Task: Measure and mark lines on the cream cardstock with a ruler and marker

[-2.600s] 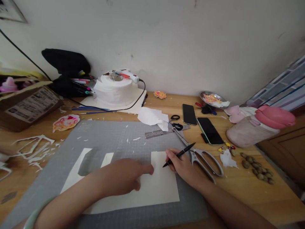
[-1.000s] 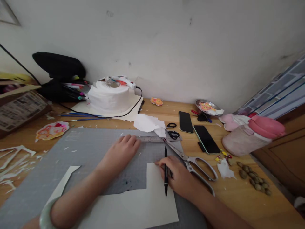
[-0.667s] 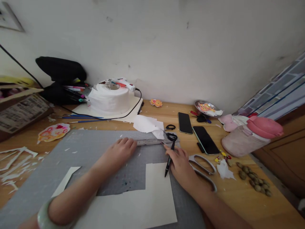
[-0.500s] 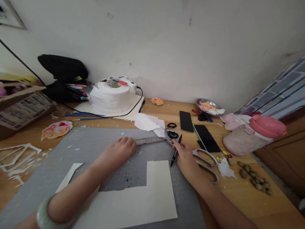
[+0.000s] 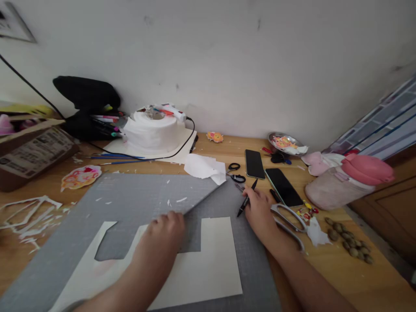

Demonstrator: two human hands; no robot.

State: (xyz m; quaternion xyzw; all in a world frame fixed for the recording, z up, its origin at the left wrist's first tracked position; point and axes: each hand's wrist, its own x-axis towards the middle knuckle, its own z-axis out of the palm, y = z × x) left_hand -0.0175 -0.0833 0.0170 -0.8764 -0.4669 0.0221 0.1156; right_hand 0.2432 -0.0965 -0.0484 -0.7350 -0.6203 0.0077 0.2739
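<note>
My left hand [image 5: 167, 229] is closed on the near end of a metal ruler [image 5: 203, 199], which slants up to the right over the grey cutting mat [image 5: 136, 190]. Under my left wrist lies a cream sheet of card [image 5: 208, 273] with pieces cut out of its upper edge. My right hand [image 5: 260, 212] is closed at the mat's right edge, over large grey-handled scissors [image 5: 292, 216]. A black marker pen [image 5: 247, 198] crosses at its fingertips. The palm hides the middle of the scissors.
Small black-handled scissors [image 5: 238, 178] and crumpled white paper [image 5: 206, 168] lie beyond the ruler. Two phones [image 5: 254, 164], a pink-lidded bottle [image 5: 344, 182] and several brown nuts [image 5: 352, 242] are at right. A white roll [image 5: 151, 132] and cardboard box [image 5: 35, 151] stand behind, left.
My left hand has drawn the ruler towards me, and it now slants more steeply. My right hand has shifted a little to the right, together with the large scissors and the marker pen.
</note>
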